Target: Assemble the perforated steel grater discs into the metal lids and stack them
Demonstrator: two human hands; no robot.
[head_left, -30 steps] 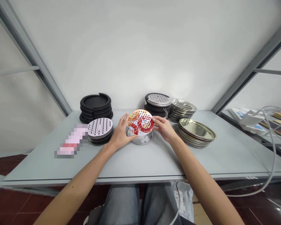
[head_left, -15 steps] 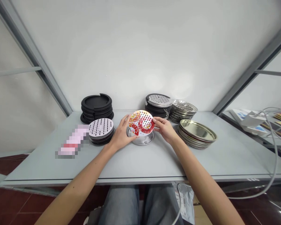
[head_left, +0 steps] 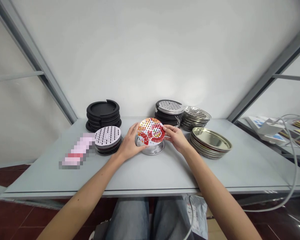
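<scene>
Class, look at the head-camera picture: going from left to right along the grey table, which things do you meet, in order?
Blurred pink item → perforated disc stack → left hand → colourful perforated disc → right hand → gold-toned lid stack.

A round, red-and-orange printed perforated disc [head_left: 150,131] sits tilted over a shallow metal pan [head_left: 150,149].

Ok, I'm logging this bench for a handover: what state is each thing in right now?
Printed perforated disc: tilted, held over the dish by both hands.
Silver dish: on the table, under the disc.
Left hand: gripping the disc's left edge.
Right hand: gripping its right edge.
Black rings: stacked.
Gold trays: stacked.
</scene>
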